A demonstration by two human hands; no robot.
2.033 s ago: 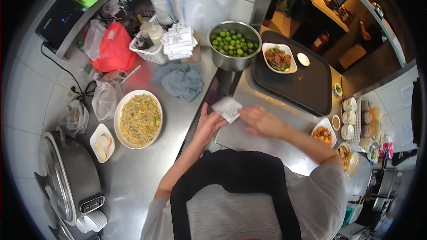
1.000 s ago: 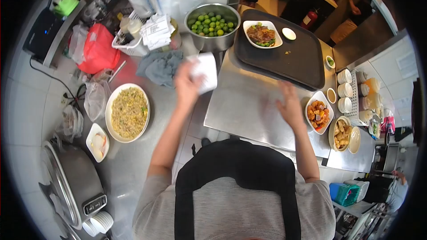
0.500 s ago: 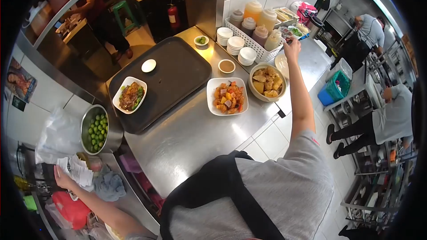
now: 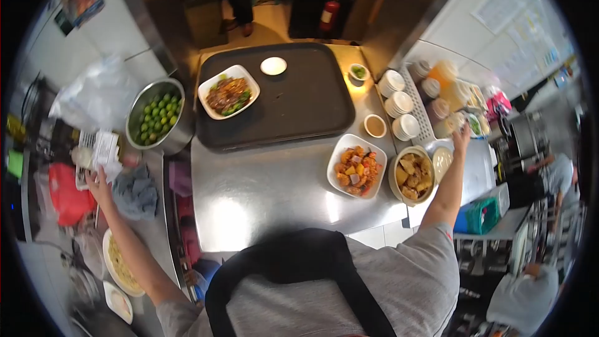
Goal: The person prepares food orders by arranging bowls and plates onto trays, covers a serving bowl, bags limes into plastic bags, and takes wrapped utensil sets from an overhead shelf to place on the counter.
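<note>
Kitchen of white tile; brushed steel tabletop [image 4: 268, 193] carried matte black rectangular tray [image 4: 312, 100]. Left hand [image 4: 98, 182] clamped on white paper slips [image 4: 103, 148]; right hand [image 4: 461, 138] among condiment tubs, grip unclear.

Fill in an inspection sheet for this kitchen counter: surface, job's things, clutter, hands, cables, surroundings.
Surface: steel counter, bare in the middle.
Job's things: paper slips under the left hand; condiment basket by the right hand.
Clutter: black tray with a meat dish; bowl of limes; two food bowls; grey cloth.
Hands: both stretched apart; grip unclear.
Cables: nothing seen.
Surroundings: other people at right.
</note>
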